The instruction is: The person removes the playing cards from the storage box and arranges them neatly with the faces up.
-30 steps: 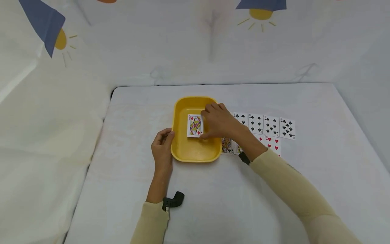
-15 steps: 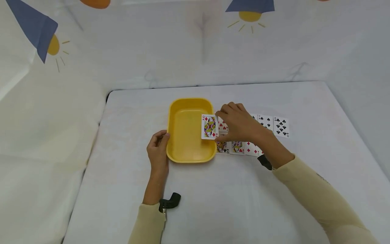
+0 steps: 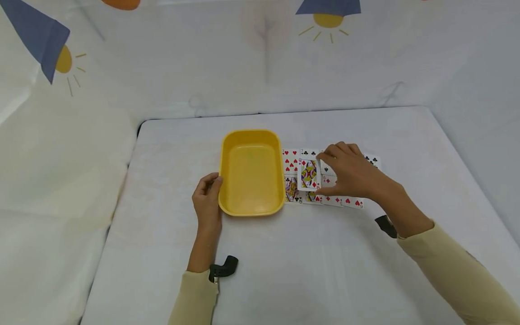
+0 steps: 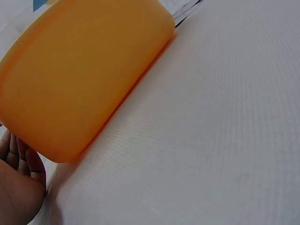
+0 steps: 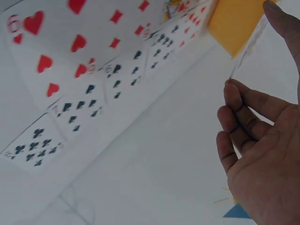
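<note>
My right hand (image 3: 357, 174) holds a queen of diamonds playing card (image 3: 308, 174) by its short edges, thumb at the near side and fingers at the far side. It hovers face up over the laid-out cards; whether more cards lie beneath it, I cannot tell. In the right wrist view the held card (image 5: 248, 47) appears almost edge-on between thumb and fingertips. My left hand (image 3: 206, 194) grips the left rim of a yellow tray (image 3: 252, 180), fingers bent against the outer wall. The left wrist view shows this tray's side (image 4: 89, 70) close up.
Two rows of face-up cards lie right of the tray, among them a seven of hearts (image 3: 290, 160), a queen of clubs (image 3: 291, 188) and an eight of clubs (image 5: 35, 147). The right hand covers part of them. A white cloth wall (image 3: 227, 67) rises behind the table.
My right hand has lifted the queen of diamonds from inside the tray and carried it right, over the card rows. The tray's floor is now bare. The left hand stays at the rim.
</note>
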The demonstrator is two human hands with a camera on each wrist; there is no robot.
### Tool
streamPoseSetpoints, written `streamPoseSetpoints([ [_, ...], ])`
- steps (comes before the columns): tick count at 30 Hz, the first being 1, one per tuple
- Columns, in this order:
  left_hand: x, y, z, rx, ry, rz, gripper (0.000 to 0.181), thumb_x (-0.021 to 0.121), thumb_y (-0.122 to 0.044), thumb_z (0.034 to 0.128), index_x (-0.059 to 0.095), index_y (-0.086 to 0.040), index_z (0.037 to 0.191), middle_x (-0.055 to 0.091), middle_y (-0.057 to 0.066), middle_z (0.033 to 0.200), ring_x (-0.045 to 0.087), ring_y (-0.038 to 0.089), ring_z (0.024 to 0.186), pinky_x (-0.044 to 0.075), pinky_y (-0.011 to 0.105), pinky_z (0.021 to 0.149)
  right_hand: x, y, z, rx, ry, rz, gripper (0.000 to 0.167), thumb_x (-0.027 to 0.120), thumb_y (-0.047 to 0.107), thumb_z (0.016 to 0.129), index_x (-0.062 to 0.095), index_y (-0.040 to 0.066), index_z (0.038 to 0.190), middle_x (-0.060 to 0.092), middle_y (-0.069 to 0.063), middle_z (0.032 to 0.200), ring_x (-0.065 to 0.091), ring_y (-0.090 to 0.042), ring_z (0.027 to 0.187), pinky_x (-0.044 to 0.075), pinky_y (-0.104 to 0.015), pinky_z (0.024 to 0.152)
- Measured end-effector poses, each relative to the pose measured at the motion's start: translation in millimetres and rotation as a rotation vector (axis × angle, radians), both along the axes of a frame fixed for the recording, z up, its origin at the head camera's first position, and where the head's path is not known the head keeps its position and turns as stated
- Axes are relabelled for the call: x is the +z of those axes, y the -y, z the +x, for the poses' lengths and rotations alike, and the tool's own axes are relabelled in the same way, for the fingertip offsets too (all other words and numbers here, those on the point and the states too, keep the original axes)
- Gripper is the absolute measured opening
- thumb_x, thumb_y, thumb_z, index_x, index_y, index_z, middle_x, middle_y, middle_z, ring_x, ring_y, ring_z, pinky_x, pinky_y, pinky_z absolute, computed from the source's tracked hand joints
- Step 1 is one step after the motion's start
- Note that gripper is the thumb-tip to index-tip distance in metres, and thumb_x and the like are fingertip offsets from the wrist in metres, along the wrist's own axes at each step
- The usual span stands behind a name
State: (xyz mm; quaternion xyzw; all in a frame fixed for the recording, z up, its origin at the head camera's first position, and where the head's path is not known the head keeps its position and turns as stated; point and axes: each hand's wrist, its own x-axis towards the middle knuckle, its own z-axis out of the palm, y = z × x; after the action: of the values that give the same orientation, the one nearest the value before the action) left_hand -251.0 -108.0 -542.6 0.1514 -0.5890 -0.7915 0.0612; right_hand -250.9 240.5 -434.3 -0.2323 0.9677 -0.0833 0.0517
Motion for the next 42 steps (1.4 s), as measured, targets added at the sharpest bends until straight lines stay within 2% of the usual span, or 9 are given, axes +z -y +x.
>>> streamPoseSetpoints([
  [9, 3.0, 4.0, -1.8, 0.001, 0.007, -0.007, 0.029, 0.075, -0.021, 0.0918, 0.069, -0.004, 0.114, 0.06, 0.012, 0.112, 0.057, 0.022, 0.098, 0.054, 0.024, 0.083, -17.3, -38, 18.5, -0.057, 0.014, -0.039, 0.082, 0.093, 0.046, 0.064, 0.061, 0.003, 0.126, 0.056, -0.011, 0.119, 0.043, -0.033, 0.118, 0.028, -0.054, 0.1],
  [22, 3.3, 5.3, -1.6, -0.001, -0.003, 0.018, 0.03, 0.075, -0.021, 0.0918, 0.068, -0.002, 0.115, 0.06, 0.012, 0.112, 0.057, 0.022, 0.098, 0.054, 0.024, 0.082, -27.3, -82, 45.2, -0.153, 0.06, -0.016, 0.079, 0.092, 0.045, 0.065, 0.062, 0.002, 0.124, 0.056, -0.014, 0.117, 0.044, -0.036, 0.114, 0.031, -0.056, 0.094],
  [29, 2.1, 5.4, -2.1, 0.007, -0.012, 0.045, 0.03, 0.074, -0.017, 0.0918, 0.068, 0.0, 0.115, 0.059, 0.012, 0.111, 0.056, 0.022, 0.098, 0.053, 0.024, 0.082, -37.8, -110, 56.7, -0.195, 0.072, -0.026, 0.082, 0.092, 0.044, 0.065, 0.061, -0.003, 0.125, 0.055, -0.017, 0.116, 0.044, -0.037, 0.11, 0.03, -0.059, 0.093],
  [35, 2.7, 5.7, -2.1, 0.01, -0.018, 0.058, 0.03, 0.075, -0.018, 0.0914, 0.068, 0.0, 0.114, 0.06, 0.013, 0.111, 0.057, 0.023, 0.097, 0.054, 0.025, 0.082, -40.4, -127, 62.1, -0.235, 0.108, -0.024, 0.081, 0.092, 0.042, 0.066, 0.06, -0.003, 0.125, 0.055, -0.017, 0.115, 0.044, -0.036, 0.109, 0.03, -0.059, 0.093],
  [42, 3.1, 4.9, -1.5, 0.004, -0.023, 0.081, 0.031, 0.076, -0.018, 0.0911, 0.067, 0.001, 0.115, 0.06, 0.013, 0.11, 0.058, 0.025, 0.099, 0.055, 0.027, 0.083, -44.7, -136, 65.9, -0.27, 0.136, 0.016, 0.085, 0.092, 0.047, 0.066, 0.06, -0.005, 0.126, 0.055, -0.021, 0.117, 0.044, -0.041, 0.111, 0.031, -0.061, 0.093],
])
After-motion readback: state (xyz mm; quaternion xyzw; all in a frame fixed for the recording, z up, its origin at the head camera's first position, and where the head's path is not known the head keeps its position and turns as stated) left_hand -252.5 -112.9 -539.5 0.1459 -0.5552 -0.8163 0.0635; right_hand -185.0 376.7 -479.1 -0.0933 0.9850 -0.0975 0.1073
